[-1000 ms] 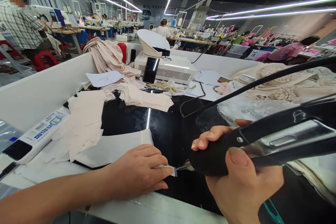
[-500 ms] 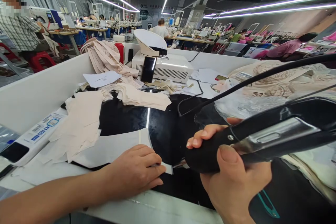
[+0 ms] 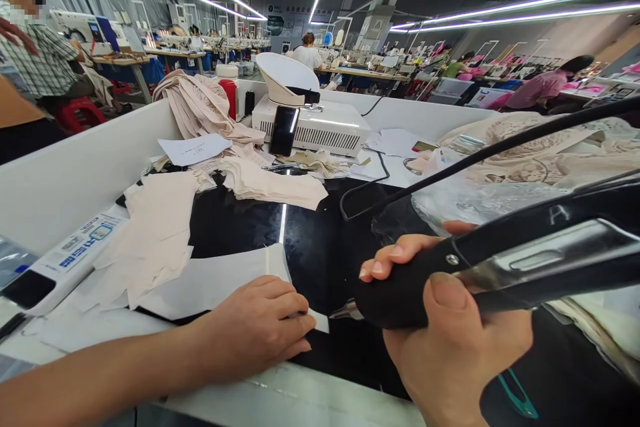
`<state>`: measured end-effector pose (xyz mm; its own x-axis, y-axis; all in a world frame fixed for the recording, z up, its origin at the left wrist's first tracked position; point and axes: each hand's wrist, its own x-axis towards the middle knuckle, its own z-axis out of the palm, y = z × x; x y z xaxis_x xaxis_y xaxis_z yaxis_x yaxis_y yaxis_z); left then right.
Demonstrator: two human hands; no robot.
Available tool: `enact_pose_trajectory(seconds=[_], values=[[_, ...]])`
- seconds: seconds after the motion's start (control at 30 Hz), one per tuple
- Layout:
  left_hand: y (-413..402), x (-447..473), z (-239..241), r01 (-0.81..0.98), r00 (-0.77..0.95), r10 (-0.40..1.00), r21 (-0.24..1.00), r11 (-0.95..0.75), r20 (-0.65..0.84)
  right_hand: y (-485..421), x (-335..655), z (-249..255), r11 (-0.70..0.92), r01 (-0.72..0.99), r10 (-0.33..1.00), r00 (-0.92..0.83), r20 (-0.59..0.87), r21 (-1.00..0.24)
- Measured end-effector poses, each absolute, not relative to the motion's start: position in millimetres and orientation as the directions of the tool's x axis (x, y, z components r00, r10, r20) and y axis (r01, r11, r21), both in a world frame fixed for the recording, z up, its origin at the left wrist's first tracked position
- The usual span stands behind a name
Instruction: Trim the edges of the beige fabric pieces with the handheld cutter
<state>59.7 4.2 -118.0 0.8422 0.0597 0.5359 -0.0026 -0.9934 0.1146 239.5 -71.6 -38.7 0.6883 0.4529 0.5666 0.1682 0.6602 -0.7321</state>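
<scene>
My left hand [image 3: 263, 327] lies on the near end of a white fabric piece [image 3: 210, 280], its fingers curled together over the edge. A narrow pale strip runs along that piece near its right end. My right hand [image 3: 450, 340] is wrapped around a black corded hand tool [image 3: 500, 267] with a silvery metal strip let into its side. The tool's rounded end points left, to the right of my left hand. A metal tip [image 3: 346, 310], partly hidden, shows just beyond it by the fabric's corner. The glossy black work surface [image 3: 240, 227] is underneath.
Beige fabric stacks [image 3: 155, 220] lie left, with another stack [image 3: 275, 180] behind. A phone [image 3: 284, 131] leans on a white vented box [image 3: 340, 130]. A black cable [image 3: 450, 165] arcs across the right. Plastic film [image 3: 455, 197] lies there. A teal-handled item [image 3: 517, 400] lies near right.
My right hand and the black tool have shifted slightly right. My left hand and the white fabric stay put. Another person's hand and an orange-brown shape have appeared at the far left edge.
</scene>
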Motion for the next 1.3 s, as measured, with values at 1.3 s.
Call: enact_pose_trajectory(seconds=[1.3], values=[[14.8, 56.9, -120.0, -0.033, 0.845, 0.063, 0.170, -0.985, 0.531, -84.8, 243.1, -38.4, 0.617, 0.175, 0.490, 0.678, 0.548, -0.767]])
